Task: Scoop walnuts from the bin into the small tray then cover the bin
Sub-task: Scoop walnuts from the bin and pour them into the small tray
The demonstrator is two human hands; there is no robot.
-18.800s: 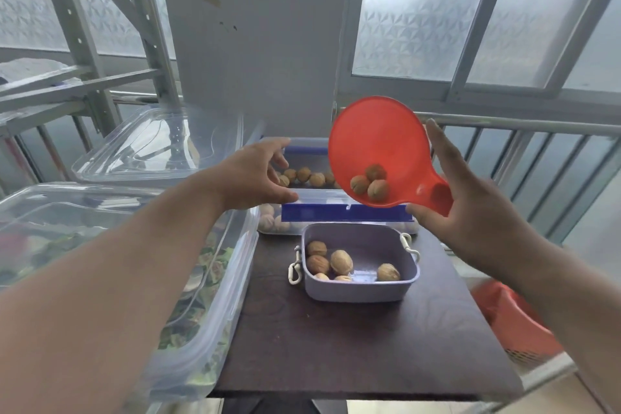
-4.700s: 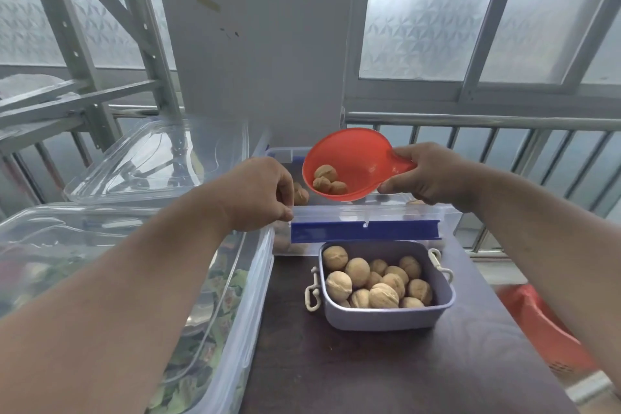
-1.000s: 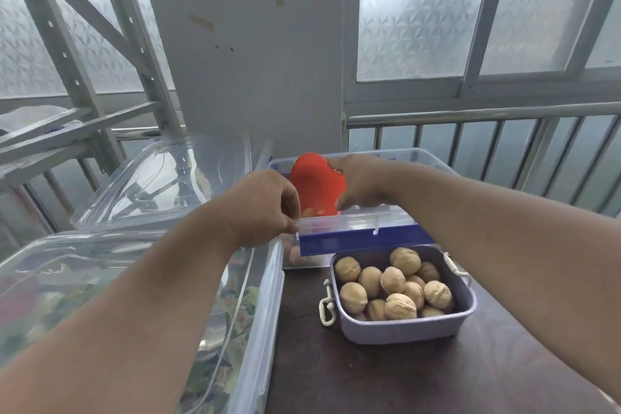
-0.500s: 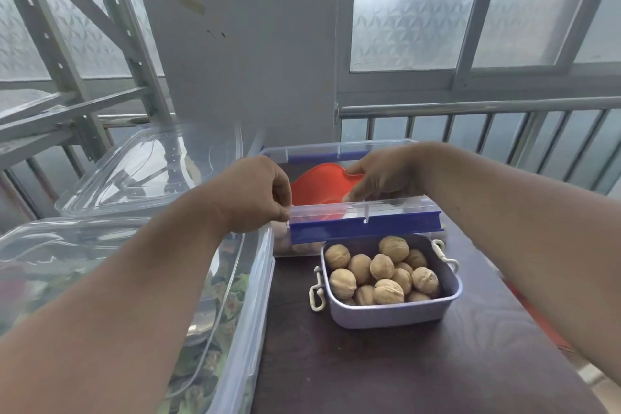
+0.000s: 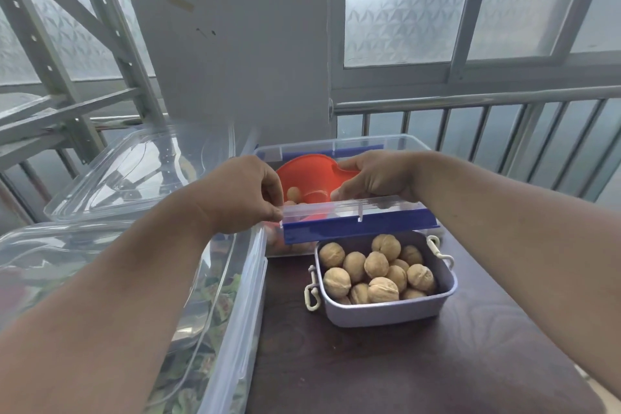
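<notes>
The clear walnut bin (image 5: 396,144) sits at the centre of the frame, just behind the small tray (image 5: 386,311). Its hinged flap lid (image 5: 359,218), clear with a blue edge, is raised over the front opening. The left hand (image 5: 242,195) pinches the lid's left end between thumb and fingertips. The right hand (image 5: 376,178) is curled round the handle of the red scoop (image 5: 309,178), which lies inside the bin with one walnut (image 5: 293,193) showing beside it. The lid and both hands hide most of the bin's inside, so its remaining nuts are hard to make out. The lavender tray, heaped with walnuts (image 5: 376,265), stands on the dark table (image 5: 403,363) at lower centre, white clasps on both ends. At lower left, a large clear box (image 5: 235,312) of green packets touches the table edge; its contents are blurred. Behind it leans another clear lid (image 5: 134,171). A railing (image 5: 504,101) and frosted windows fill the upper right.
</notes>
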